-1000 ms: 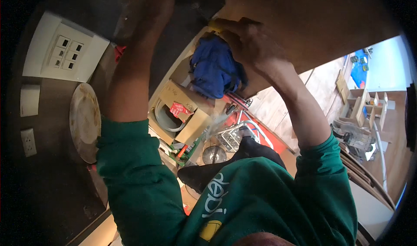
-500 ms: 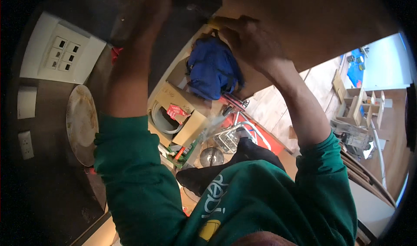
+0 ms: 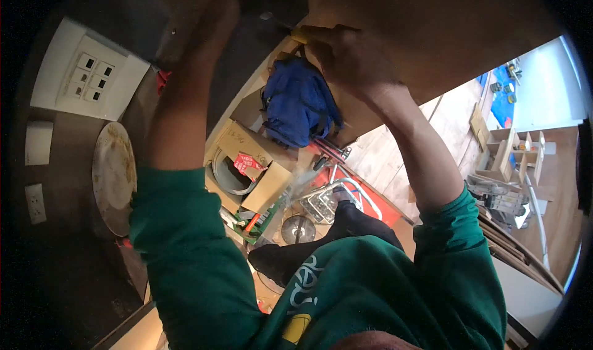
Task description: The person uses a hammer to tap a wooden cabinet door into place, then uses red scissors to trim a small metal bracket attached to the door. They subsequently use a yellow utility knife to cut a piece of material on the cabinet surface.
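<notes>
High up in front of me, my right hand (image 3: 352, 57) is closed around the yellow handle of what looks like a screwdriver (image 3: 299, 36). Its thin shaft points left toward a pale spot on a dark panel (image 3: 265, 47). The brown wooden panel (image 3: 426, 29) lies just beyond the hand. My left hand (image 3: 219, 4) reaches up against the dark surface at the top. Deep shade hides its fingers, so what it touches or holds cannot be made out.
Below hang or lie a blue bag (image 3: 296, 97) and an open cardboard box (image 3: 272, 180) with a grey coil. Near my feet is a metal step (image 3: 327, 203). On the left are a switch plate (image 3: 88, 77) and a stained round disc (image 3: 114, 177). A wooden compartment frame (image 3: 516, 152) stands at right.
The view has shifted slightly. My right hand stays on the yellow handle, and the shaft shows more plainly now. My left arm remains raised in nearly the same place.
</notes>
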